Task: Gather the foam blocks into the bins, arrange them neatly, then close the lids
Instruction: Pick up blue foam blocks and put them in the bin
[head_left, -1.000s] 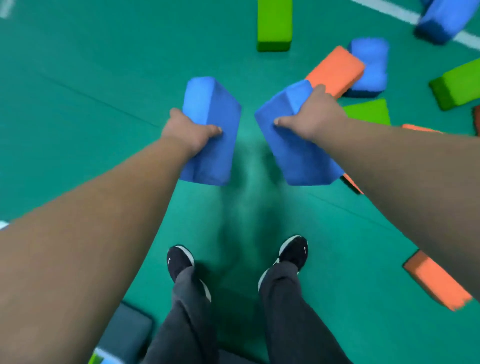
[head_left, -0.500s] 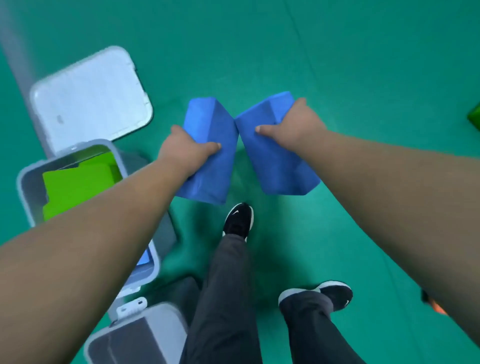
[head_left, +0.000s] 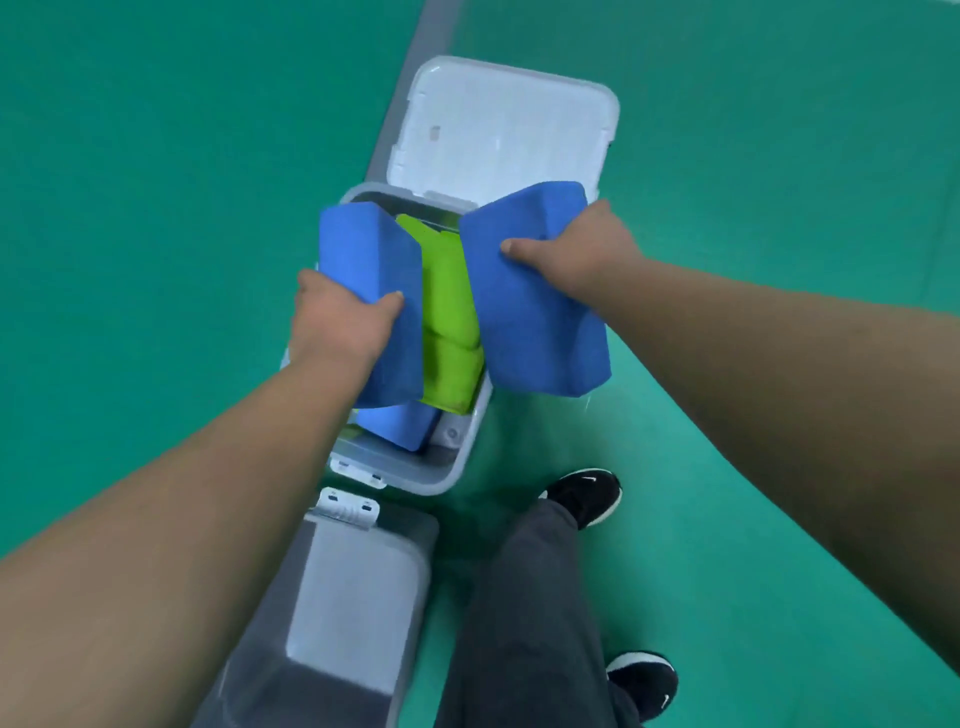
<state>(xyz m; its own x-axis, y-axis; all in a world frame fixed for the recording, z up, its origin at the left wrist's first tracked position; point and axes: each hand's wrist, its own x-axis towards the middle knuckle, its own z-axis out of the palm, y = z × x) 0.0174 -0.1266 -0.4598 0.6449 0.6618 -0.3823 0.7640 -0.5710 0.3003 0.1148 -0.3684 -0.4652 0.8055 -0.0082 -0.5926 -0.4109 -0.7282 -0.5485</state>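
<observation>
My left hand grips a blue foam block held over the left side of an open grey bin. My right hand grips a second blue foam block above the bin's right rim. Between the two blocks I see green foam blocks packed inside the bin, and another blue block lies at the bin's near end. The bin's white lid lies flung open on the far side.
A second grey bin stands just below the first, its latch near the first bin's edge. My legs in dark trousers and black shoes stand to the right of it. Green floor surrounds everything.
I have turned and stepped toward the bins. Both blue blocks have moved from over bare floor to above the open bin, now spread apart over the green blocks.
</observation>
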